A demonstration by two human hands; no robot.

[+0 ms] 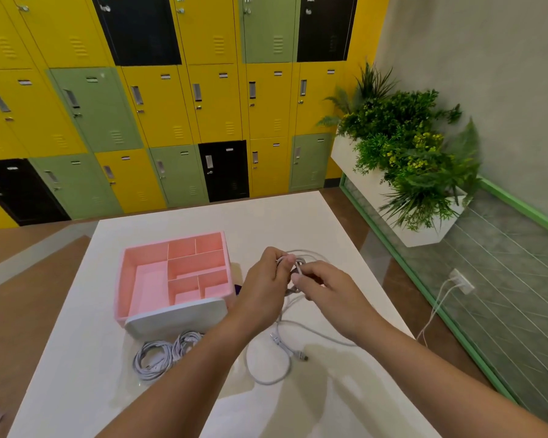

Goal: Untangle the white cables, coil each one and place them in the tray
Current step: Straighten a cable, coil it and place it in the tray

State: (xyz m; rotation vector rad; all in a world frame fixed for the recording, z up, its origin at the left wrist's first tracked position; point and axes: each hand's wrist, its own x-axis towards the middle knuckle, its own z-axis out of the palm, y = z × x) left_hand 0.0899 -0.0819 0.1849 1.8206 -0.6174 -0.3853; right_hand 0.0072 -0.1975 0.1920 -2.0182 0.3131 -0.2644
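A pink tray (125,286) with several compartments stands on the white table (314,222). Just right of it, above the table, my left hand (263,289) and my right hand (326,286) both pinch a tangled white cable (268,379). Part of it is looped between my fingers. Its loose length trails down onto the table, with a plug end (302,355) lying near my right forearm. Two coiled white cables (159,355) lie side by side on the table in front of the tray.
A small dark purple object (238,288) peeks out at the tray's right side. The table's right edge borders a green-framed glass partition (424,298). A planter with green plants (405,153) hangs beyond it. Coloured lockers (171,105) fill the back wall.
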